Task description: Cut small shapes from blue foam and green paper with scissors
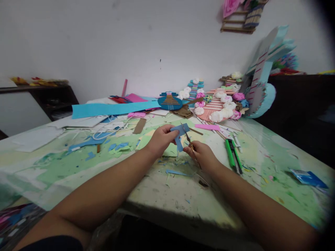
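Observation:
My left hand (160,139) is closed on a small blue foam piece (179,134), pinching it just above the table (183,195). My right hand (201,154) is closed round the handles of a small pair of scissors (186,135). The scissor blades point up and left and meet the right edge of the blue piece. Both forearms reach in from the near edge of the table. Blue and green scraps lie on the table under and around the hands.
Green-handled cutters (232,155) lie right of my right hand. A long light-blue sheet (112,108), a blue guitar-shaped craft (170,101) and stick crafts with white and pink flowers (220,104) sit farther back. A blue packet (309,177) lies at the right. Dark cabinets stand left and right.

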Tool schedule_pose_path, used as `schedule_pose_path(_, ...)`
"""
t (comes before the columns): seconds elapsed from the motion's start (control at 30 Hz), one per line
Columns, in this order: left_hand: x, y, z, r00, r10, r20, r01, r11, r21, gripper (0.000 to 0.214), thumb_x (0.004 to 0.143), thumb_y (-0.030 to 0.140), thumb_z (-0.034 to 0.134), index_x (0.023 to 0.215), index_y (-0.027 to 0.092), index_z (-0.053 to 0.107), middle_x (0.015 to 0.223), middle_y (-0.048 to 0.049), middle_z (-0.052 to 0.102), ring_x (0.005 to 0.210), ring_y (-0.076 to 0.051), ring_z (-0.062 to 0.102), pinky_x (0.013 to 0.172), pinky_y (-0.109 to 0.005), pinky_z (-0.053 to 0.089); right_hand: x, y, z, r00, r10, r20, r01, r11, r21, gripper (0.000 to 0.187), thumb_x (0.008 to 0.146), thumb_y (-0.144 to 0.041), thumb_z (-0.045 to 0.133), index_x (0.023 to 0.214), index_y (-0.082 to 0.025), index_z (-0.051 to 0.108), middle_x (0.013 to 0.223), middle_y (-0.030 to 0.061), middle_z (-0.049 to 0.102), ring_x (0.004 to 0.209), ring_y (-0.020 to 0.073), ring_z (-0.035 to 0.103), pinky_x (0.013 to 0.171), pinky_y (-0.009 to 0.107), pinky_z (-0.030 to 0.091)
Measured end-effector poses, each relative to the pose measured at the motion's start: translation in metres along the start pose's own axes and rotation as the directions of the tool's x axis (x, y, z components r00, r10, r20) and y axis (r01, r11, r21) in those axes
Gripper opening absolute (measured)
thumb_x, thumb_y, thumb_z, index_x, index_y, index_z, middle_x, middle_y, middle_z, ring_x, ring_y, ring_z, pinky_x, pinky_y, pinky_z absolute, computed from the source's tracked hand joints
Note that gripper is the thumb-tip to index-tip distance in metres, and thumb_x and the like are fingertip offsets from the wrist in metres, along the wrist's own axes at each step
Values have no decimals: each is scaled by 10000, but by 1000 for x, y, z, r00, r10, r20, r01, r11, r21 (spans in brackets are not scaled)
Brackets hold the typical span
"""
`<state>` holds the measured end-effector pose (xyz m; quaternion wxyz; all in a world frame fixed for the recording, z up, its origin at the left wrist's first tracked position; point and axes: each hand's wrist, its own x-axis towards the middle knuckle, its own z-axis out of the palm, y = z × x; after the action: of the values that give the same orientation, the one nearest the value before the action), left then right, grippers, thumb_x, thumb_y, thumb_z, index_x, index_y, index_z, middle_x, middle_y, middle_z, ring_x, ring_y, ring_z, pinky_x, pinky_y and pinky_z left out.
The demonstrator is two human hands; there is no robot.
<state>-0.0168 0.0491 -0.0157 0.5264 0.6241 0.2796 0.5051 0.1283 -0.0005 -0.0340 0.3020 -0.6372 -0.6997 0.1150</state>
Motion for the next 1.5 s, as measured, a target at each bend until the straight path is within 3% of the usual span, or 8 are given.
schedule_pose_path(0.77,-2,9,0,1000,16,-1,-15,1000,22,83,624,214,528,599,135,524,515,35,507,482,-65,460,483,-190,377,-2,-1,-2,1000,-7,-14,8,996,89,338,678,-499,440,566,-181,425,480,-31,419,480,101,359,445,211,241)
schedule_pose_path(0.97,-1,10,-3,1000,-11,-2,11,999,-50,87,619,229,533,624,143,529,549,31,517,515,-75,480,512,-203,392,-5,-3,-4,998,62,26,-65,988,140,331,685,-492,437,559,-187,413,418,-43,420,409,91,364,422,207,255)
schedule_pose_path(1.07,0,14,-3,997,-57,41,60,997,-56,80,610,220,522,634,144,522,556,26,515,515,-77,483,498,-198,381,-3,0,-2,999,28,-46,-23,995,101,372,700,-521,390,536,-187,392,435,-38,397,425,91,346,422,208,245)
schedule_pose_path(1.2,3,12,-7,984,-142,106,130,985,113,112,594,184,470,681,150,531,559,23,496,488,-78,464,475,-202,365,-1,6,-3,981,10,-192,1,999,53,426,694,-572,352,511,-188,335,466,-36,340,459,92,318,426,212,230)
schedule_pose_path(1.3,10,4,-17,983,-143,113,96,934,345,225,570,164,439,770,171,543,562,33,460,484,-77,434,460,-197,341,1,10,-7,972,32,-231,-8,994,105,430,712,-590,302,565,-189,353,502,-34,351,484,97,335,443,213,250)
schedule_pose_path(1.4,20,-4,-33,982,-143,121,41,792,609,284,562,183,437,822,182,554,577,29,463,507,-93,426,468,-208,328,3,14,-10,969,54,-241,-35,996,82,437,721,-597,280,602,-187,376,536,-25,384,512,107,359,466,219,266)
schedule_pose_path(1.5,28,-4,-46,982,-153,108,-3,566,824,280,576,229,440,811,177,584,701,-12,542,639,-148,489,571,-250,372,4,17,-11,966,74,-248,-66,997,41,446,726,-598,272,612,-185,395,556,-14,415,530,116,376,478,225,271)
